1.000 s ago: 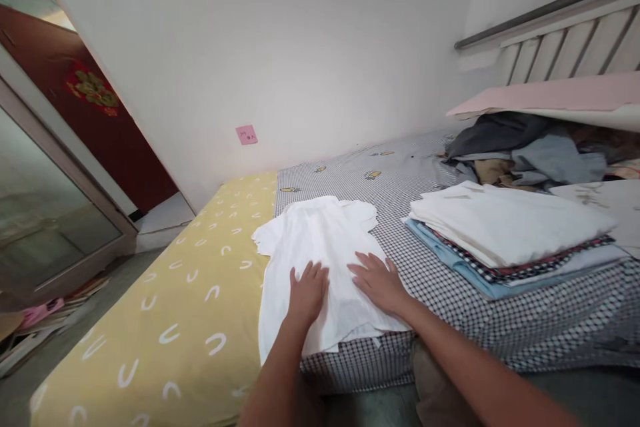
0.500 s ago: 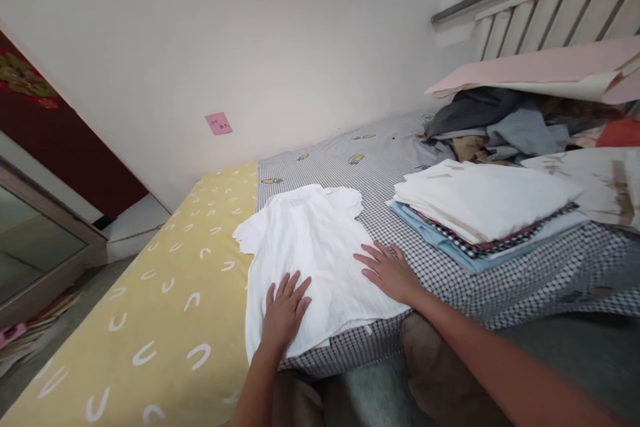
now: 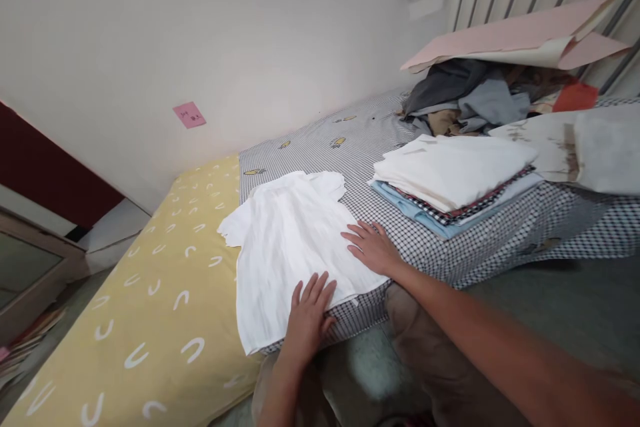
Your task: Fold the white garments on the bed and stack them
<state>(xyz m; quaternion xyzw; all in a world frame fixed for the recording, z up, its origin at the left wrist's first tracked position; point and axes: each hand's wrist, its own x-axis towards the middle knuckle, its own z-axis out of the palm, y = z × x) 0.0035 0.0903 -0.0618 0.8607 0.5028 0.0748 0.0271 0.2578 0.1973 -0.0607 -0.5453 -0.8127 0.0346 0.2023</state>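
Observation:
A white short-sleeved shirt (image 3: 285,233) lies spread on the bed, its collar end toward the wall and its hem at the near edge. My left hand (image 3: 310,310) rests at the hem with its fingers apart, the fingertips on the cloth. On the shirt's right side lies my right hand (image 3: 373,250), palm down and fingers spread. Neither hand grips the fabric. To the right of the shirt sits a stack of folded clothes (image 3: 455,170), white on top with checked and light blue layers below.
Yellow patterned bedding (image 3: 165,280) covers the left side, a checked sheet (image 3: 315,150) the right. A heap of dark and grey clothes (image 3: 465,97) lies at the back right under a pink sheet (image 3: 505,33). A pink note (image 3: 189,115) is on the wall.
My left hand has slid right and toward the hem. My right hand stays at the shirt's right side. The camera view has shifted and tilted slightly.

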